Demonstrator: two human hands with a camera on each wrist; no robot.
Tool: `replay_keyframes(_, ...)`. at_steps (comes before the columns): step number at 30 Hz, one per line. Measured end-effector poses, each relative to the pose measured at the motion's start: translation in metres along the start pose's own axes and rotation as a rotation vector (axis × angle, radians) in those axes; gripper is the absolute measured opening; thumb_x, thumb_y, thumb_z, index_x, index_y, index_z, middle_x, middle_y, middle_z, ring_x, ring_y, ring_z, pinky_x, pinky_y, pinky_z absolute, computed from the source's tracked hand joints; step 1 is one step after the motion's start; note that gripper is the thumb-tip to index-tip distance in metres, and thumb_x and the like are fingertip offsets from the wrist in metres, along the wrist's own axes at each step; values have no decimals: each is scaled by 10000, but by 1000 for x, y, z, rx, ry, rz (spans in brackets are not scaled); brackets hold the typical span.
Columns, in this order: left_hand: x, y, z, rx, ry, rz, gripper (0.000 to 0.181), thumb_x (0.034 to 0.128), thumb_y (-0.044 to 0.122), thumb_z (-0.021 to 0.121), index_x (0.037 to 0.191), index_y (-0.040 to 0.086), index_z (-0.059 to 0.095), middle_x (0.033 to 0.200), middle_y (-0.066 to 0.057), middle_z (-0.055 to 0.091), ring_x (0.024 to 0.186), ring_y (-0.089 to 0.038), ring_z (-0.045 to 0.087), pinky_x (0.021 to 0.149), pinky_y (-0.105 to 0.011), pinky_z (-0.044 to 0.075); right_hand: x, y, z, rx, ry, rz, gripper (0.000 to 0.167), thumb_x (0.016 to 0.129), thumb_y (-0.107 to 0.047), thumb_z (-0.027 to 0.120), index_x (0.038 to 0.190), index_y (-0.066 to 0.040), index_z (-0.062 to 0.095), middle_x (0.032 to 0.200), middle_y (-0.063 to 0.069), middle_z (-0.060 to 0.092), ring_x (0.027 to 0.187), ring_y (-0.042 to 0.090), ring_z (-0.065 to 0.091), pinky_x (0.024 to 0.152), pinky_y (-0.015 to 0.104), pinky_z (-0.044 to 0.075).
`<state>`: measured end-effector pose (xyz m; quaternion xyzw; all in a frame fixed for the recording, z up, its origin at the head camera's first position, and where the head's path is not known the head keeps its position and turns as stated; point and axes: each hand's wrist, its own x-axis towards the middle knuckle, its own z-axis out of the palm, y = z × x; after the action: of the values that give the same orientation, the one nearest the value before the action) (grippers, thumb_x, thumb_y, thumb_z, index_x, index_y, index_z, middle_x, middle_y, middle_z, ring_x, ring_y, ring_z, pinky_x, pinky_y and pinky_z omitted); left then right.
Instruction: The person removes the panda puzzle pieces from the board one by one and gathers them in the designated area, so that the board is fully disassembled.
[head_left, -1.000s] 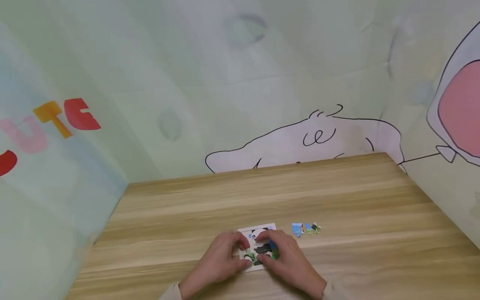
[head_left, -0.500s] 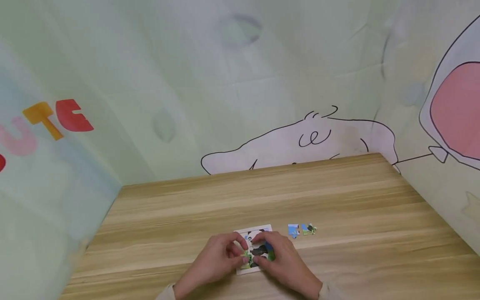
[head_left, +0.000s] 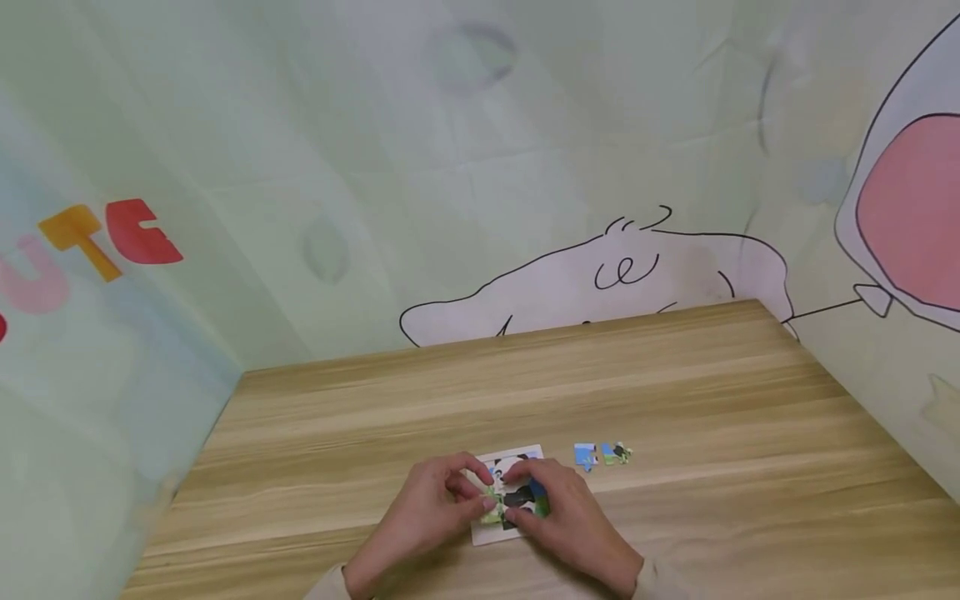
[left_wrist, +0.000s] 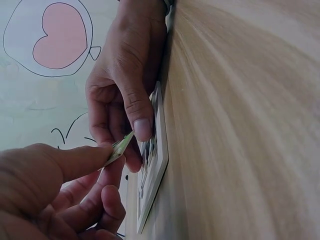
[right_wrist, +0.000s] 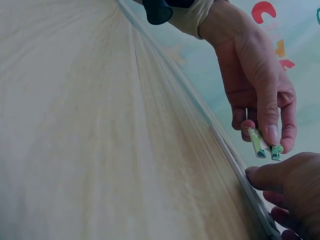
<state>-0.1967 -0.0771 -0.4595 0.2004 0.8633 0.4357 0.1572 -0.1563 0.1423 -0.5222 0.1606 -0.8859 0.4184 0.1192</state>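
Observation:
In the head view my left hand [head_left: 438, 492] pinches a small green puzzle piece [left_wrist: 119, 148] between thumb and fingers. The left wrist view shows that piece tilted and raised clear of a panda jigsaw puzzle in a thin white frame [head_left: 480, 537], which lies on the table. Curled over the puzzle's right side, my right hand [head_left: 566, 500] holds it with thumb and index fingertips on its surface. In the right wrist view the piece [right_wrist: 258, 144] shows green patches under the left thumb. My hands cover parts of the puzzle's left and right sides.
Two loose pieces, a blue one [head_left: 585, 455] and a blue-green one [head_left: 617, 453], lie on the wooden table [head_left: 390, 417] just right of the frame. Behind the table's far edge hangs a pale printed cloth [head_left: 315, 167] with cartoon drawings.
My left hand has risen slightly with the green piece, bringing it up off the puzzle. My right hand stays on the puzzle. The whole head view has shifted a little.

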Motion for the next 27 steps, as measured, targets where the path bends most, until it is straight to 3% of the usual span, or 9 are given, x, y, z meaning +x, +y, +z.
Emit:
replay_keyframes(9, 1, 0, 1, 8, 18, 7, 185, 905, 137, 851, 1040, 174, 730, 822, 21, 789, 685, -79, 627, 546, -216, 426, -1, 2, 0, 38, 36, -23, 398, 838, -146, 909, 1180, -231, 725, 1190, -95, 768, 1120, 101, 701, 992, 353, 557)
replay_keyframes(17, 0, -2, 3, -33, 6, -21, 181, 913, 152, 846, 1046, 174, 725, 829, 14, 797, 692, -91, 626, 548, -212, 414, -1, 1, -1, 151, 39, 40, 376, 875, -130, 881, 1184, -278, 726, 1182, -129, 779, 1142, 92, 701, 1014, 316, 544)
replay_keyframes(22, 2, 0, 6, -33, 5, -12, 184, 916, 161, 850, 1051, 177, 727, 821, 21, 794, 695, -96, 626, 553, -216, 417, 1, 0, -6, 212, 75, 121, 393, 890, -119, 868, 1189, -331, 723, 1194, -166, 786, 1233, 110, 694, 1098, 386, 531)
replay_keyframes(27, 9, 4, 11, -43, -7, 8, 191, 921, 176, 850, 1065, 169, 723, 812, 21, 788, 682, -85, 622, 564, -218, 430, 9, 1, -19, 209, 155, 127, 372, 914, -85, 839, 1192, -311, 737, 1212, -154, 784, 1251, 160, 702, 1094, 482, 528)
